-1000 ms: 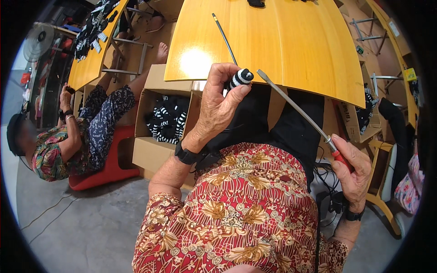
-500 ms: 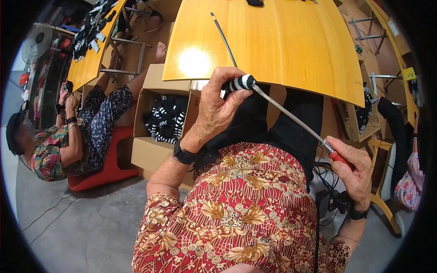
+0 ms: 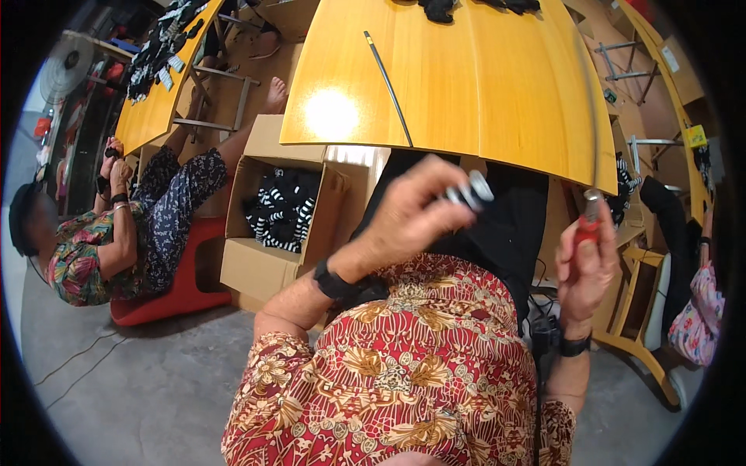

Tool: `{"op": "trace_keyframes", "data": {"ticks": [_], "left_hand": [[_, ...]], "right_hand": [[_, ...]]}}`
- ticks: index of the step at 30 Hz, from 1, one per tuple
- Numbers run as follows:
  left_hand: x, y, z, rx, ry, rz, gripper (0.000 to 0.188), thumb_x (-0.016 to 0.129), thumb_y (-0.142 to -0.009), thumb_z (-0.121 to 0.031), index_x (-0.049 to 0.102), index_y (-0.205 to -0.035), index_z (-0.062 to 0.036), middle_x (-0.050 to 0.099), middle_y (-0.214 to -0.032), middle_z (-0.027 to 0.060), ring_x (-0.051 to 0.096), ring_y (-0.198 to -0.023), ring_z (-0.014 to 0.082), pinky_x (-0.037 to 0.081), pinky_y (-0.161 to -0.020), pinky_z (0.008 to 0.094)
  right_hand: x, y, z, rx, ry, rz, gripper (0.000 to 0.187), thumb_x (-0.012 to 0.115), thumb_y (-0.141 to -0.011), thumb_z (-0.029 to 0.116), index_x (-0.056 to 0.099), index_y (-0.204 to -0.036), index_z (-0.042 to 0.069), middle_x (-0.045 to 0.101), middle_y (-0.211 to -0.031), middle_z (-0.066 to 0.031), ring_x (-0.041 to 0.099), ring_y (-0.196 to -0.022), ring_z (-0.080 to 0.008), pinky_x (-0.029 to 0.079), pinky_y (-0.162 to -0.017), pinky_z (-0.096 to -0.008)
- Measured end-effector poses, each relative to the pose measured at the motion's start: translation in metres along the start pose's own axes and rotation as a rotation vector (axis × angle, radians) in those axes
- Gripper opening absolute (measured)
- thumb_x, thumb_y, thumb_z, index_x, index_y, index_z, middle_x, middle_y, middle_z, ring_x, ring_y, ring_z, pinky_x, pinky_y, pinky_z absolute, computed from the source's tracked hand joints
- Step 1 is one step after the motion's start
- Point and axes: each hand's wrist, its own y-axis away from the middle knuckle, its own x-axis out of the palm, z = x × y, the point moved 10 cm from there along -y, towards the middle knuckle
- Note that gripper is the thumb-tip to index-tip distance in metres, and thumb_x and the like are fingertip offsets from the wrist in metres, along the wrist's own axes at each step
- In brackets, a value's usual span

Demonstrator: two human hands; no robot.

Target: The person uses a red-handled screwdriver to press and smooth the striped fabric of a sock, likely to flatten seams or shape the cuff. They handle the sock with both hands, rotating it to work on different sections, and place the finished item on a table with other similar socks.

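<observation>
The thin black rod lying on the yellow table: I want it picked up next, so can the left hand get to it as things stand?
Probably yes. The thin black rod lies bare on the yellow table, nothing over it, but the left hand holds a striped piece.

A garment workshop: long yellow worktables, a cardboard box of striped socks, another seated worker.
</observation>
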Motion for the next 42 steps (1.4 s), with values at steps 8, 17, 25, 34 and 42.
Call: {"op": "trace_keyframes", "data": {"ticks": [8,17,25,34,42], "left_hand": [[-0.028,-0.008,0.010,-0.060,0.412,0.000,0.030,0.063,-0.093,-0.020,0.050,-0.114,-0.0042,0.057,-0.087,0.0018,0.057,-0.082,0.0102,0.047,-0.072,0.0251],[-0.045,-0.002,0.011,-0.106,0.281,-0.020,0.026,0.062,-0.092,-0.019,0.058,-0.114,-0.0052,0.061,-0.105,0.0089,0.060,-0.100,0.0191,0.046,-0.091,0.0327],[-0.045,-0.004,0.008,-0.089,0.132,0.001,0.023,0.059,-0.094,-0.019,0.062,-0.109,-0.0024,0.062,-0.104,0.0090,0.058,-0.098,0.0173,0.045,-0.089,0.0304],[-0.052,-0.008,-0.008,-0.010,-0.213,0.018,0.026,0.056,-0.096,-0.022,0.066,-0.109,-0.0018,0.063,-0.097,0.0045,0.054,-0.086,0.0120,0.043,-0.078,0.0258],[-0.036,-0.010,0.007,-0.067,0.010,0.071,0.031,0.055,-0.097,-0.026,0.063,-0.117,-0.0036,0.065,-0.097,0.0038,0.060,-0.089,0.0113,0.050,-0.081,0.0253]], "right_hand": [[-0.001,-0.008,0.039,-0.181,0.696,0.146,0.045,0.066,-0.087,0.017,0.053,-0.126,0.000,0.058,-0.092,-0.0075,0.053,-0.079,-0.0129,0.045,-0.073,-0.0247],[0.028,-0.011,0.059,-0.279,0.865,0.484,0.034,0.066,-0.081,0.008,0.065,-0.114,0.000,0.056,-0.072,-0.0079,0.052,-0.061,-0.0183,0.039,-0.056,-0.0294],[0.036,-0.009,0.060,-0.310,0.907,0.520,0.036,0.066,-0.078,0.005,0.066,-0.114,0.001,0.054,-0.069,-0.0081,0.051,-0.059,-0.0204,0.039,-0.054,-0.0304],[0.050,0.004,0.073,-0.326,1.062,0.502,0.040,0.068,-0.074,-0.001,0.066,-0.114,0.002,0.055,-0.069,-0.0084,0.053,-0.057,-0.0206,0.041,-0.052,-0.0312],[0.043,-0.001,0.079,-0.240,0.893,0.417,0.035,0.065,-0.077,-0.001,0.066,-0.112,-0.003,0.058,-0.070,-0.0085,0.054,-0.059,-0.0169,0.041,-0.054,-0.0287]]}}
